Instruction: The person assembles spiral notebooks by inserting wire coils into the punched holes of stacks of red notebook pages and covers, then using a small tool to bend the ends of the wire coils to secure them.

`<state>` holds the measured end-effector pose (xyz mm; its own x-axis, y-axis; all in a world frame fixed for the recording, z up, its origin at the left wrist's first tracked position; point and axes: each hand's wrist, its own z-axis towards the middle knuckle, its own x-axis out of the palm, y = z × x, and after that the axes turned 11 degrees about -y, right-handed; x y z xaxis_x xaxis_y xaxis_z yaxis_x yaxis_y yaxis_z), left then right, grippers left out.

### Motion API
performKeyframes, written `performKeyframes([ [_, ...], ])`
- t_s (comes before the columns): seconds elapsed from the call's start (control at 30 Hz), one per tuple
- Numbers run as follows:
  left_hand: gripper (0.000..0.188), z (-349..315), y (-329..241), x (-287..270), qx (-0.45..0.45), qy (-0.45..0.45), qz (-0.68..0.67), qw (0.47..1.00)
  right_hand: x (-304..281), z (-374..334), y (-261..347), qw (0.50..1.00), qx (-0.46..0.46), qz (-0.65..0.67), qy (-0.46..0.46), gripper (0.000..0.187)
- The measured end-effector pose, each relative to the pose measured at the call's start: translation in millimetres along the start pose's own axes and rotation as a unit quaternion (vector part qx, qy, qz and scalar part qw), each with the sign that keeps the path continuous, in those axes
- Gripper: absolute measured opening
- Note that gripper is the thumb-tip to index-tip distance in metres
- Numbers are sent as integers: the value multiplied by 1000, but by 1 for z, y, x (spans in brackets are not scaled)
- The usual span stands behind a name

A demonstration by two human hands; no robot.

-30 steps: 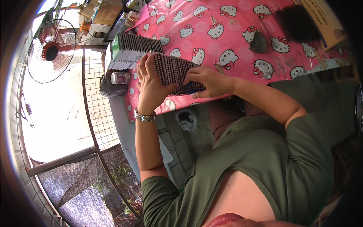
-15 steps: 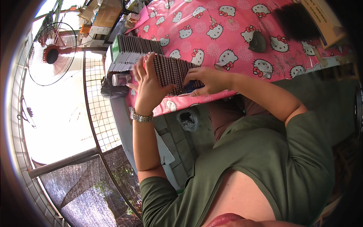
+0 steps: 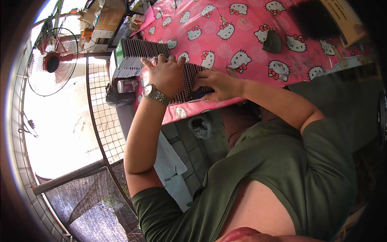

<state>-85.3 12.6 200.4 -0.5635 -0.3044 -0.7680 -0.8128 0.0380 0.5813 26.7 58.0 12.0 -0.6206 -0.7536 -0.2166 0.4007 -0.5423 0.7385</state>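
Observation:
A row of small spiral-bound notepads (image 3: 190, 80) stands packed together at the near edge of a table, its dark bound edges showing. Across its left part lies my left hand (image 3: 166, 78), fingers spread and a metal watch on the wrist; its thumb is hidden. My right hand (image 3: 219, 85) is curled round the right end of the row, thumb on the near side and fingers over the top. Something blue shows beside its fingers. Behind and left of my left hand sits a second stack of bound pads (image 3: 143, 48) with a green cover at its end.
A pink patterned cloth (image 3: 217, 52) covers the table. On it are a dark grey lump (image 3: 272, 42), a black bristly bundle (image 3: 314, 24) and a cardboard box (image 3: 348, 24). A white cup (image 3: 125, 86) stands at the left edge; a fan (image 3: 52, 61) is beyond.
My left hand has turned and shifted right, from the left end onto the row, its elbow swinging out left. My right hand stays at the right end, nearly unmoved.

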Motion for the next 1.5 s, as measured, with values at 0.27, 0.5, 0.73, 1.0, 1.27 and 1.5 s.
performKeyframes([
  [0.27, 74, 7, 0, 8, 20, 30, -4, 999, -18, 12, 12, 830, 418, 310, 203, 35],
  [0.5, 84, 6, -14, 16, 1, 30, 47, 998, -9, -7, -3, 995, 58, 74, 33, 40],
  [0.73, 60, 7, -9, 23, 33, -6, 37, 999, -9, 1, 3, 948, 226, 191, 119, 39],
  [1.0, 60, 4, -25, 24, 27, -3, 98, 995, -11, -6, -5, 993, 77, 87, 30, 40],
  [1.27, 45, 4, -17, 24, 44, -22, 44, 998, 0, -3, -18, 971, 157, 143, 110, 39],
  [1.5, 46, 3, -22, 31, 42, -44, 64, 996, -7, -9, -8, 989, 99, 83, 77, 40],
])
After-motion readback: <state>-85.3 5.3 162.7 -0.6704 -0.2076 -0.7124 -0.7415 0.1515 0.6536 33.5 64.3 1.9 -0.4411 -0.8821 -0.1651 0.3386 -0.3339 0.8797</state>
